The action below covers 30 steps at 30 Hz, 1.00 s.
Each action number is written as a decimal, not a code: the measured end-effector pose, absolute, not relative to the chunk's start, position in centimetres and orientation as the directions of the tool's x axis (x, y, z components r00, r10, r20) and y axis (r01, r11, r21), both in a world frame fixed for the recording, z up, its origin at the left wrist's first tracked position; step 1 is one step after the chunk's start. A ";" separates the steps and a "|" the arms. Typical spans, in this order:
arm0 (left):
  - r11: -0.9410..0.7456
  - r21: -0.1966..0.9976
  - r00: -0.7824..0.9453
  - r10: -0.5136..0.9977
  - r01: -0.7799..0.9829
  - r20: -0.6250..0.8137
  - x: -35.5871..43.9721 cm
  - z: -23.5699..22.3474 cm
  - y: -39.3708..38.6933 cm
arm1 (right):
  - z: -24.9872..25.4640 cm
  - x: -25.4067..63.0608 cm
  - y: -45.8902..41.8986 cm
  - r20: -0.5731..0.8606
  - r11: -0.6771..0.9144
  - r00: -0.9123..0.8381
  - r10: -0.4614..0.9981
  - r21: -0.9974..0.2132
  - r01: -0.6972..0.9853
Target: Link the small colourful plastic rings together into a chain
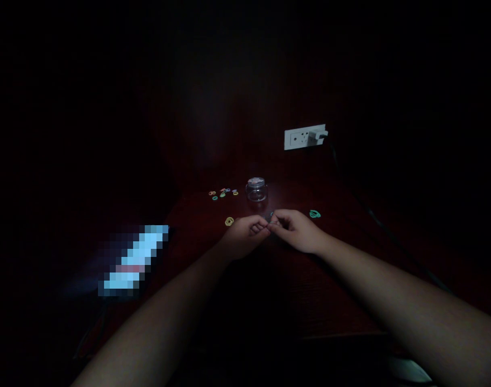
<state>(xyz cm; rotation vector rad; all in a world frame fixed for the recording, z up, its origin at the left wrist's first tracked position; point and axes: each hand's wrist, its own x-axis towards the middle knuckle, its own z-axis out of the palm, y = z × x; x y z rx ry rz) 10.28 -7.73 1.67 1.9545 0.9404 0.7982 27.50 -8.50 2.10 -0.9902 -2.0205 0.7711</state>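
"What have you got in your fingers?"

"A thin greenish band [272, 222], mostly hidden. My right hand [297, 231] has thumb and forefinger closed on it. My left hand [247, 235] is curled, tips meeting the right's at the band; I can't tell whether it grips too."

"And around you?"

"Yellow bands [229, 221] lie on the table [329, 290] just beside my left hand, green bands [315, 214] near my right. Farther back on the left, small coloured rings [222, 195] are scattered. A bright screen [142, 255], blurred out, sits well to my left; a wall socket [296, 139] with a plug [318, 136] is beyond, to the right."

"Any container?"

"A clear jar [256, 193], upright behind my hands, its lid [256, 181] on. It's too dark to make out what's inside."
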 end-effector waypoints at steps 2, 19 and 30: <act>-0.404 0.854 0.521 0.831 0.327 0.194 10.3 1.7 -7.7 | 2.1 27.5 -8.5 0.352 0.518 -0.423 0.835 -0.762 0.388; -0.391 0.867 0.538 0.823 0.307 0.181 10.3 1.6 -7.8 | 1.9 27.6 -8.3 0.343 0.515 -0.425 0.838 -0.755 0.407; -0.408 0.847 0.541 0.822 0.341 0.179 10.4 1.6 -7.8 | 1.8 27.6 -8.3 0.316 0.494 -0.427 0.847 -0.763 0.416</act>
